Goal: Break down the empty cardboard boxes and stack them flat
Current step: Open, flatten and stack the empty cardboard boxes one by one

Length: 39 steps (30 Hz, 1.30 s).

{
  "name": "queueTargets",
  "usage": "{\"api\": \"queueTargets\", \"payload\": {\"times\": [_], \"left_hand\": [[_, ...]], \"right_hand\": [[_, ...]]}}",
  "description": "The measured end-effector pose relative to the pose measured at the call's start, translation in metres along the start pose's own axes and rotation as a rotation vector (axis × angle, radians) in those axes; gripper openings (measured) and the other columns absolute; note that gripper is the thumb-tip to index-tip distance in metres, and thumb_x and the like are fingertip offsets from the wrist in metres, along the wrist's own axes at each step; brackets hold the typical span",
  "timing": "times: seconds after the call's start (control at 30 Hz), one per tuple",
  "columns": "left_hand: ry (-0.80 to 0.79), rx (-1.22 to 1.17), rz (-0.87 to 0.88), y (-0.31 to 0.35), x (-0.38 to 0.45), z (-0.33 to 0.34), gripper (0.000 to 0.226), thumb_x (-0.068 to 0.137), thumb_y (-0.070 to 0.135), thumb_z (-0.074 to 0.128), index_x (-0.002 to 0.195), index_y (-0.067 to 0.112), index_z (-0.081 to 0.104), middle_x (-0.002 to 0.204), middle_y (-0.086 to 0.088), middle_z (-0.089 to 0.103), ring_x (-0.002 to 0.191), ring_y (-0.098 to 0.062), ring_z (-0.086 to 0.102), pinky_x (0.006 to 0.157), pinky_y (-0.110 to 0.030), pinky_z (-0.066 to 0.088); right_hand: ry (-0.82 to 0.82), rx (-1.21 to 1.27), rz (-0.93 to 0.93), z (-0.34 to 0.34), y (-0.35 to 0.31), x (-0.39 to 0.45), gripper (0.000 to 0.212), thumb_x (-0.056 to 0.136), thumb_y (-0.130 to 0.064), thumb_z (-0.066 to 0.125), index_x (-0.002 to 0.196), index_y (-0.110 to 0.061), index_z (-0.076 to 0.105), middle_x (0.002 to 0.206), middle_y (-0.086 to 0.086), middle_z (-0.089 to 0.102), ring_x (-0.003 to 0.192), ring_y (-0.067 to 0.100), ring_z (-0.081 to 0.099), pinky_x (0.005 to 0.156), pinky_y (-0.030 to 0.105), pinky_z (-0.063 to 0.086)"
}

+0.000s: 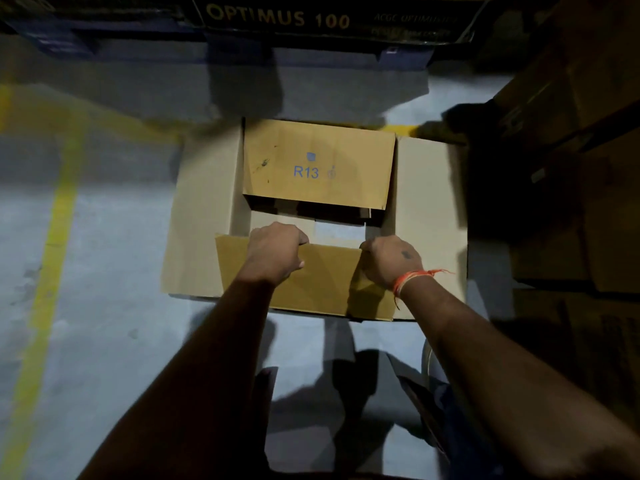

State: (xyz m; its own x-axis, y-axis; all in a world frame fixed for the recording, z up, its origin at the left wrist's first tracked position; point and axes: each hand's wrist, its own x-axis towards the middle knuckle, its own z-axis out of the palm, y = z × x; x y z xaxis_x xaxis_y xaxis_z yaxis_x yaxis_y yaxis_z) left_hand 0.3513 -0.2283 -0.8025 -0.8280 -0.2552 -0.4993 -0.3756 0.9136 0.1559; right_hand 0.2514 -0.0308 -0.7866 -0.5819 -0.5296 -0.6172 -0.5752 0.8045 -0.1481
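Note:
A brown cardboard box (204, 216) stands on the grey floor in the middle of the head view, its flaps spread. The far flap (318, 164) is printed "R13" in blue and lies over the opening. Pale side flaps fold out to the left and to the right (429, 209). My left hand (277, 252) curls over the top edge of the near flap (325, 282). My right hand (391, 259), with an orange thread at the wrist, grips the same edge further right. A dark gap shows between the two long flaps.
Stacked brown boxes (595, 188) crowd the right side in shadow. A dark carton printed "OPTIMUS 100" (311, 19) sits on a blue pallet at the back. A yellow floor line (52, 258) runs down the left. My legs (433, 410) show below the box.

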Motion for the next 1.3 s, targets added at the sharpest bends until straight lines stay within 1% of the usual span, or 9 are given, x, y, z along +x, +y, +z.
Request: {"api": "queueTargets", "payload": {"times": [0.17,0.33,0.47,0.6,0.83,0.93,1.03,1.23,1.3], "left_hand": [[0.002,-0.023,-0.002,-0.002,-0.004,0.006,0.021,0.082,0.039,0.08,0.101,0.032,0.074,0.098,0.002,0.075,0.1,-0.025,0.067,0.085,-0.035,0.051],[0.011,-0.031,-0.014,0.0,-0.02,0.008,0.022,0.082,0.039,0.079,0.103,0.035,0.075,0.1,0.003,0.075,0.102,-0.025,0.066,0.088,-0.035,0.05],[-0.02,-0.054,-0.026,0.007,-0.042,-0.004,0.018,0.081,0.038,0.077,0.099,0.036,0.075,0.097,0.003,0.075,0.1,-0.025,0.068,0.087,-0.035,0.053],[-0.047,-0.041,-0.021,0.013,-0.058,-0.011,0.013,0.084,0.034,0.075,0.097,0.035,0.075,0.093,0.003,0.073,0.094,-0.024,0.067,0.085,-0.037,0.053],[0.11,0.028,0.015,0.011,-0.075,0.014,0.013,0.086,0.035,0.072,0.098,0.03,0.074,0.096,0.003,0.074,0.097,-0.025,0.067,0.079,-0.031,0.05],[0.166,0.028,0.004,0.014,-0.093,0.019,0.012,0.09,0.035,0.071,0.101,0.03,0.074,0.097,0.005,0.074,0.099,-0.023,0.067,0.08,-0.031,0.049],[0.161,0.006,-0.006,0.017,-0.107,0.023,0.014,0.093,0.034,0.07,0.106,0.032,0.074,0.101,0.006,0.074,0.102,-0.021,0.066,0.077,-0.031,0.041],[0.125,-0.044,-0.008,0.022,-0.119,0.027,0.02,0.089,0.026,0.073,0.108,0.033,0.077,0.103,0.004,0.076,0.1,-0.022,0.068,0.084,-0.031,0.054],[0.133,-0.074,-0.009,0.027,-0.12,0.026,0.02,0.089,0.025,0.074,0.108,0.032,0.078,0.103,0.004,0.076,0.099,-0.021,0.068,0.086,-0.033,0.055]], "right_hand": [[0.028,-0.069,-0.013,0.006,0.001,-0.007,0.023,0.09,-0.021,0.063,0.113,-0.02,0.067,0.103,0.012,0.071,0.096,0.034,0.067,0.078,0.035,0.054],[0.06,-0.092,-0.034,0.01,-0.001,-0.024,0.017,0.093,-0.021,0.061,0.109,-0.019,0.067,0.101,0.01,0.07,0.096,0.033,0.067,0.074,0.032,0.046],[0.057,-0.069,-0.04,0.005,-0.006,-0.045,0.015,0.092,-0.019,0.06,0.104,-0.017,0.069,0.098,0.011,0.071,0.092,0.034,0.067,0.074,0.034,0.051],[0.062,-0.058,-0.068,0.0,-0.008,-0.06,0.019,0.092,-0.016,0.06,0.109,-0.014,0.07,0.101,0.016,0.071,0.093,0.037,0.066,0.077,0.038,0.056],[0.163,-0.119,-0.122,0.027,-0.004,-0.075,0.021,0.093,-0.024,0.062,0.113,-0.023,0.064,0.104,0.008,0.071,0.097,0.033,0.067,0.077,0.036,0.051],[0.201,-0.14,-0.112,0.038,-0.006,-0.088,0.021,0.094,-0.019,0.059,0.113,-0.024,0.063,0.102,0.006,0.071,0.094,0.031,0.067,0.079,0.035,0.052],[0.175,-0.164,-0.105,0.043,-0.01,-0.101,0.026,0.091,-0.012,0.061,0.113,-0.025,0.062,0.102,0.004,0.071,0.096,0.029,0.067,0.084,0.036,0.053],[0.197,-0.209,-0.081,0.053,-0.013,-0.115,0.035,0.088,0.002,0.055,0.114,-0.021,0.062,0.106,0.009,0.07,0.1,0.033,0.066,0.087,0.037,0.053],[0.205,-0.188,-0.066,0.054,-0.012,-0.115,0.033,0.087,0.003,0.056,0.107,-0.023,0.062,0.103,0.009,0.07,0.099,0.032,0.068,0.086,0.036,0.054]]}}
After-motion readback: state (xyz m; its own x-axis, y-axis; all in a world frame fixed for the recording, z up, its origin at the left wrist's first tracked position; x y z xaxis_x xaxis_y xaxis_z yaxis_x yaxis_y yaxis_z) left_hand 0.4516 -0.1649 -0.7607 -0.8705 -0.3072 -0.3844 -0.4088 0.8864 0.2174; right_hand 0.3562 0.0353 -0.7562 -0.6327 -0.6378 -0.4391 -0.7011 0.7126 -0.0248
